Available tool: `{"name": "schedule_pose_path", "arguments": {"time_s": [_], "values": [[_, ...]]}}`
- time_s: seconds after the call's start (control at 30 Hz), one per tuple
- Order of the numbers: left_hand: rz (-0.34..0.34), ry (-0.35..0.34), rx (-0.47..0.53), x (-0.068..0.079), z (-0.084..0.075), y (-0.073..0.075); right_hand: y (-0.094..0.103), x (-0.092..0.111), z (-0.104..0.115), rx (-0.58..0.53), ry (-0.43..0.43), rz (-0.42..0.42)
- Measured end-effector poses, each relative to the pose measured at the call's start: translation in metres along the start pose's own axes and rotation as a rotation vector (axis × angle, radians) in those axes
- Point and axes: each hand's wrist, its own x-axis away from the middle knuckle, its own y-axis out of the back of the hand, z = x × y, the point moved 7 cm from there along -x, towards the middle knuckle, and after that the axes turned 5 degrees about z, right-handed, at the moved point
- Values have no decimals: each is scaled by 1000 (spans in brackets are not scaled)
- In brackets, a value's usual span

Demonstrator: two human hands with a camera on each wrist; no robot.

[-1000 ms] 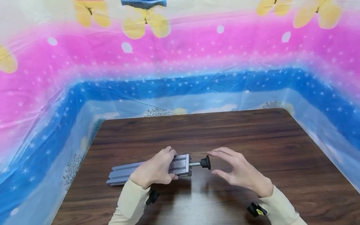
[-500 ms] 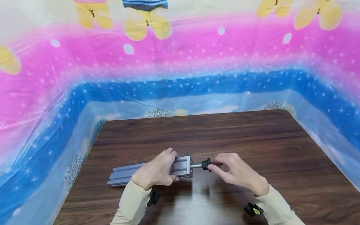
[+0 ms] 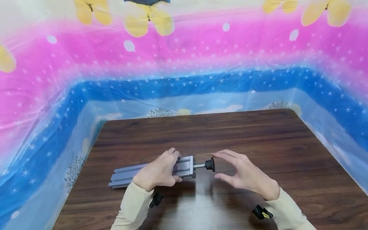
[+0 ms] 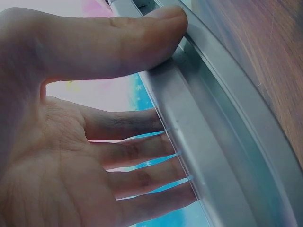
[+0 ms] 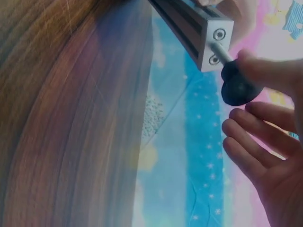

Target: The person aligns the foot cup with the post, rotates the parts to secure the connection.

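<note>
A grey aluminium profile (image 3: 126, 175) with long grooves is held by my left hand (image 3: 158, 169) above the brown table. Thumb and fingers grip its two sides near the right end, and the left wrist view shows the thumb (image 4: 118, 45) pressed along a groove. From the end plate (image 5: 215, 45) sticks a metal stem (image 3: 199, 165) carrying a black levelling foot (image 3: 210, 164). My right hand (image 3: 247, 174) spreads its fingers and thumb around the foot's rim. In the right wrist view the thumb overlaps the foot (image 5: 239, 90); whether it touches cannot be told.
The brown wooden table (image 3: 230, 134) has rounded far corners. Behind and beside it hangs a pink and blue printed cloth (image 3: 172, 64). A black wrist device (image 3: 262, 212) sits under the right sleeve, another (image 3: 156, 200) under the left.
Half a second ago my right fingers were pinched together at the levelling foot; now they are spread apart, much as one second ago. My left hand keeps its grip on the profile.
</note>
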Motion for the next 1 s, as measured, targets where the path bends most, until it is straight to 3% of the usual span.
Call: {"name": "schedule_pose_path", "arguments": {"time_s": [0.1,0.23,0.63,0.77,0.93,1.0], "values": [[-1,-2,-2,0,0,3,0,-2,3,-2,53,-18],[1,-2,-5,1,0,4,0,-5,3,-6,55,-30],[22,11,-3,0,0,-1,-13,-6,-9,-76,-99,27],[22,10,-10,0,0,-2,-14,-8,-10,-69,-106,19],[11,8,-12,0,0,0,-13,-6,-12,-77,-215,46],[13,10,-6,0,0,-1,-10,-3,-11,-61,-215,38]]}}
